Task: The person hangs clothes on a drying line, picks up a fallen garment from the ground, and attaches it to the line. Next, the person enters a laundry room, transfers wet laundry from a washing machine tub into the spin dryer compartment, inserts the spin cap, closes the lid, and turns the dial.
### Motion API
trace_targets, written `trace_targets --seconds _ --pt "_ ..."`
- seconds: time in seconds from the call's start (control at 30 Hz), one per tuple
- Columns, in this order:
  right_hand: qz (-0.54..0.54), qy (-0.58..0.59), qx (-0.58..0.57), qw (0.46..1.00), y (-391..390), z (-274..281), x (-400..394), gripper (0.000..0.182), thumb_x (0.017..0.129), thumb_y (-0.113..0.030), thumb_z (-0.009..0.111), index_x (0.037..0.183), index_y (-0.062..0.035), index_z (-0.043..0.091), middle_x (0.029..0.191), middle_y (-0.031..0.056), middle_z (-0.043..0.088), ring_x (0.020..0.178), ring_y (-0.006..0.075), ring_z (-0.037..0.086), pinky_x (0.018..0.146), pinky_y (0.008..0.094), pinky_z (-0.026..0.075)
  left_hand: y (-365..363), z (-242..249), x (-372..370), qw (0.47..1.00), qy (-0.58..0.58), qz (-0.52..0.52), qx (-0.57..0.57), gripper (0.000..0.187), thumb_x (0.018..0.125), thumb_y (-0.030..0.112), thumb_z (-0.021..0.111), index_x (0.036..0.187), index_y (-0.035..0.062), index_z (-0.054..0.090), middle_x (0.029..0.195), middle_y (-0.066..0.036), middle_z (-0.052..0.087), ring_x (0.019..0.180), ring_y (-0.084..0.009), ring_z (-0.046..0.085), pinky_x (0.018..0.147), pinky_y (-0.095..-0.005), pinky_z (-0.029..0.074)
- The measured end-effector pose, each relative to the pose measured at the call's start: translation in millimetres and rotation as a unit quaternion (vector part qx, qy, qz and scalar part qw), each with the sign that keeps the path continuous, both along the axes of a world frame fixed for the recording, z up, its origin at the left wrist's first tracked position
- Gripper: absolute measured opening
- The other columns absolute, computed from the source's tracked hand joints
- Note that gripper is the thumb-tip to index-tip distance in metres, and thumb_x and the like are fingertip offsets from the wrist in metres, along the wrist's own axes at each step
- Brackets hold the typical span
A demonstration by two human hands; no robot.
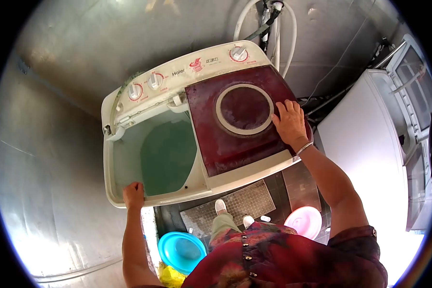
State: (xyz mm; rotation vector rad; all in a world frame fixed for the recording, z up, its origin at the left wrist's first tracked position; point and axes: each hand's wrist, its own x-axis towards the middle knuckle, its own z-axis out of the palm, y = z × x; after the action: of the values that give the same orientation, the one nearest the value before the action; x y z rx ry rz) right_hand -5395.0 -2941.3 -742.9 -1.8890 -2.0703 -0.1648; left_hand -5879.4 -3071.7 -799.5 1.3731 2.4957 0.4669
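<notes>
A twin-tub washing machine (235,178) stands in front of me, its wash tub on the left and a dark red lid (211,149) over the right side. The tub holds cloudy greenish water (170,156). At the tub's front left edge, my left hand (133,195) is closed, its fingers curled over the cream rim. My right hand (291,122) rests on the right part of the red lid with fingers spread, beside the lid's round ring (269,120). Three knobs sit on the back panel, one of them a timer knob (155,81) above the tub.
A blue basin (182,252) and a yellow plastic bag (172,277) lie at lower left. A pink basin (303,223) stands by my right side. A white cabinet-like appliance (365,149) is on the right. White hoses (293,38) hang against the metal wall (105,38). A floor grate (247,204) lies below.
</notes>
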Motion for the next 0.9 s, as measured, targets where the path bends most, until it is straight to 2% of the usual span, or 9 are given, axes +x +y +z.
trace_targets --seconds 0.23,0.3,0.47,0.57,0.6,0.7,0.73,0.8,0.9 --pt "-0.003 0.021 -0.007 1.000 -1.3 0.7 0.7 0.038 0.080 -0.026 0.053 0.111 -0.0062 0.046 0.110 0.0124 0.043 0.108 0.0283 0.037 0.093 0.0381 0.030 0.3 -4.4 -4.7 1.000 -0.007 0.002 -0.021 0.022 0.077 0.022 0.053 0.080 0.0036 0.064 0.071 -0.015 0.061 0.067 -0.0307 0.059 0.064 -0.0375 0.045" --pt "0.014 0.014 0.075 0.997 0.5 -5.6 2.0 0.033 0.077 -0.026 0.056 0.102 -0.0067 0.050 0.099 0.0114 0.046 0.099 0.0282 0.041 0.086 0.0389 0.034 0.6 -2.3 -2.5 1.000 0.001 0.003 -0.014 0.022 0.077 0.022 0.053 0.079 0.0031 0.064 0.072 -0.016 0.061 0.067 -0.0312 0.059 0.065 -0.0379 0.045" --pt "0.005 0.022 0.081 0.996 -1.2 -3.1 0.6 0.031 0.077 -0.025 0.056 0.102 -0.0068 0.050 0.100 0.0115 0.047 0.100 0.0284 0.041 0.088 0.0387 0.033 -0.4 1.5 2.5 0.999 0.021 -0.020 -0.040 0.021 0.078 0.021 0.053 0.081 0.0038 0.064 0.075 -0.016 0.061 0.068 -0.0312 0.059 0.065 -0.0381 0.045" --pt "0.003 0.029 0.078 0.997 -0.8 2.1 -0.5 0.031 0.077 -0.024 0.056 0.103 -0.0066 0.051 0.101 0.0117 0.047 0.102 0.0287 0.041 0.089 0.0382 0.033 -6.2 7.2 10.7 0.991 0.053 -0.093 0.083 0.014 0.076 0.012 0.054 0.085 0.0055 0.062 0.077 -0.015 0.061 0.072 -0.0309 0.059 0.067 -0.0374 0.046" --pt "0.003 0.037 0.067 0.997 -1.0 2.7 -1.2 0.032 0.077 -0.024 0.056 0.103 -0.0065 0.051 0.101 0.0118 0.047 0.103 0.0289 0.041 0.090 0.0379 0.032 0.2 6.2 11.7 0.990 0.053 -0.098 0.083 0.014 0.076 0.012 0.054 0.085 0.0055 0.062 0.077 -0.015 0.061 0.072 -0.0309 0.059 0.067 -0.0374 0.046" --pt "-0.005 0.056 0.015 0.998 -1.0 6.5 -0.8 0.035 0.079 -0.022 0.055 0.110 -0.0065 0.049 0.109 0.0117 0.044 0.109 0.0279 0.037 0.095 0.0373 0.030 33.8 26.9 38.6 0.931 0.025 -0.321 0.173 0.020 0.071 0.007 0.059 0.091 0.0062 0.059 0.083 -0.012 0.059 0.078 -0.0302 0.056 0.068 -0.0371 0.045" --pt "-0.010 0.057 0.015 0.998 -1.6 6.9 -2.0 0.035 0.079 -0.022 0.055 0.110 -0.0065 0.049 0.109 0.0117 0.044 0.109 0.0279 0.037 0.095 0.0373 0.030 60.4 55.3 69.3 0.903 0.021 -0.383 0.193 0.023 0.070 0.006 0.060 0.093 0.0066 0.058 0.085 -0.011 0.058 0.080 -0.0296 0.055 0.068 -0.0367 0.045" --pt "-0.005 0.059 0.054 0.997 -0.8 9.4 -3.2 0.031 0.077 -0.021 0.056 0.104 -0.0064 0.052 0.103 0.0109 0.047 0.104 0.0270 0.041 0.091 0.0365 0.032 116.5 87.4 115.2 0.831 0.056 -0.480 0.275 0.022 0.069 0.004 0.060 0.091 0.0068 0.057 0.088 -0.009 0.056 0.081 -0.0284 0.053 0.068 -0.0355 0.045" --pt "-0.024 0.062 0.056 0.996 -0.3 7.5 -3.7 0.031 0.076 -0.021 0.056 0.103 -0.0068 0.054 0.103 0.0100 0.047 0.105 0.0256 0.041 0.092 0.0363 0.032 202.5 95.9 177.4 0.763 0.059 -0.545 0.343 0.018 0.071 0.008 0.059 0.089 0.0067 0.057 0.084 -0.008 0.055 0.078 -0.0282 0.051 0.069 -0.0372 0.044"
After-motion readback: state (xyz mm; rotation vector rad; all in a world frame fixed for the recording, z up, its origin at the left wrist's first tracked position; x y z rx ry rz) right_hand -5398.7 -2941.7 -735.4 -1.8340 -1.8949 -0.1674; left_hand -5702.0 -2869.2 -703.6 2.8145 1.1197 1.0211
